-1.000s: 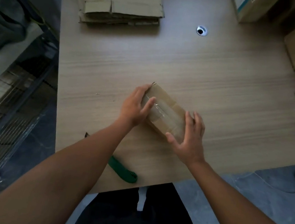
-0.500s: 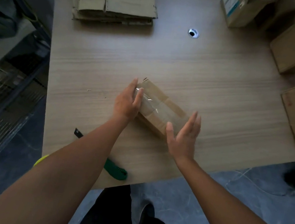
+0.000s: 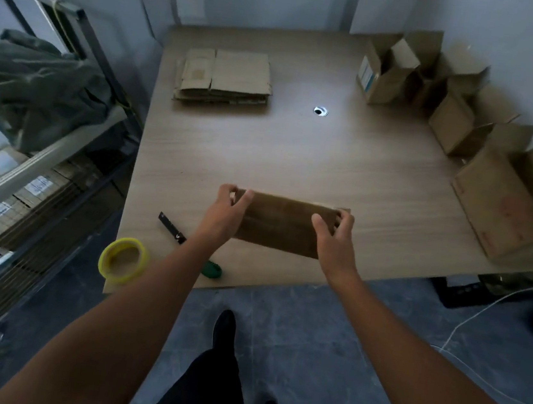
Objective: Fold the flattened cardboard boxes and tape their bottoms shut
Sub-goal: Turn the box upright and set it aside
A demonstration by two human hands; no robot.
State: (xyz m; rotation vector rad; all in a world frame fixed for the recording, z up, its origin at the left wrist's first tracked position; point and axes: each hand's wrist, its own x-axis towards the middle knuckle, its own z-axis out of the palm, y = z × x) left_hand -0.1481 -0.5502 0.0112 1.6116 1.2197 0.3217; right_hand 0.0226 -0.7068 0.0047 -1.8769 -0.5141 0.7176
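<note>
- Nearest, a dark shoe [image 3: 224, 329] stands on the grey floor [image 3: 304, 324] below the table's front edge.
- On the near left corner of the table [image 3: 347, 164] lies a yellow roll of tape [image 3: 123, 259]; just beyond it lies a cutter with a green handle [image 3: 174, 233], partly hidden by the left forearm.
- The left hand [image 3: 226, 212] and right hand [image 3: 335, 235] are set apart, each clamped on one end of a folded cardboard box [image 3: 281, 223], held over the table's front part with a long side facing the camera.
- At the right edge stand open, assembled boxes [image 3: 506, 204] in a row running to the far corner.
- Farther back on the left lies a stack of flattened cardboard [image 3: 227, 76]; a cable hole [image 3: 320, 111] sits to its right.
- Left of the table, a metal shelf [image 3: 39, 157] carries a dark green bundle [image 3: 34, 86].
</note>
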